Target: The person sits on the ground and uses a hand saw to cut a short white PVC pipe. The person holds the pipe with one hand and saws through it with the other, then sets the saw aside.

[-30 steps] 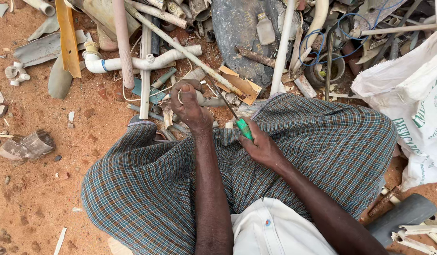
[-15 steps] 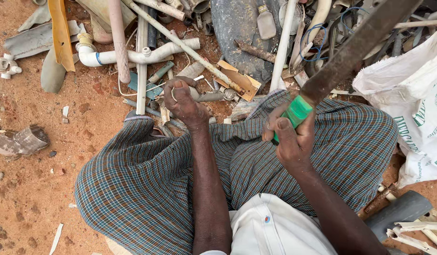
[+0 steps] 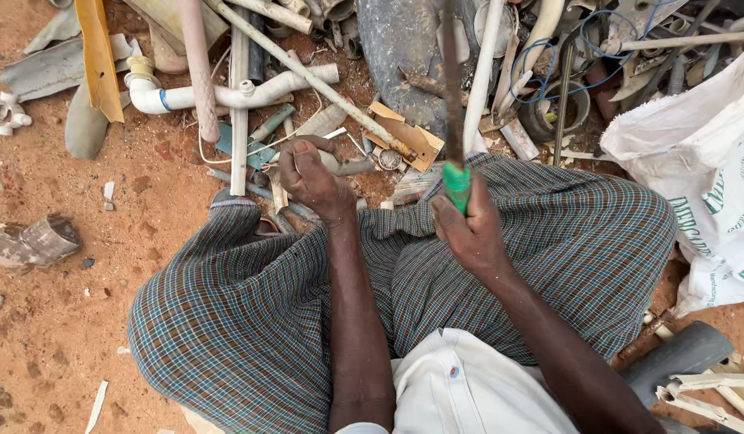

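Observation:
My right hand (image 3: 471,233) grips the green handle of a long dark blade (image 3: 450,88), held edge-on and pointing away from me over the scrap. My left hand (image 3: 310,175) is closed on a small pale grey pipe piece (image 3: 333,161) resting on the ground in front of my knees. A checked cloth (image 3: 251,305) covers my lap and both forearms lie across it. Most of the pipe piece is hidden by the left hand's fingers.
A heap of scrap lies ahead: a white pipe with fittings (image 3: 227,92), a pinkish tube (image 3: 197,68), a yellow strip (image 3: 98,56), cardboard bits (image 3: 408,133), tangled wire (image 3: 565,48). A white sack (image 3: 701,177) stands right. A broken grey pipe end (image 3: 38,241) lies left on red dirt.
The right hand raised the blade from pointing down at the scrap, swung it up to the right, and now holds it edge-on, pointing straight ahead. The left hand stayed on the pipe piece.

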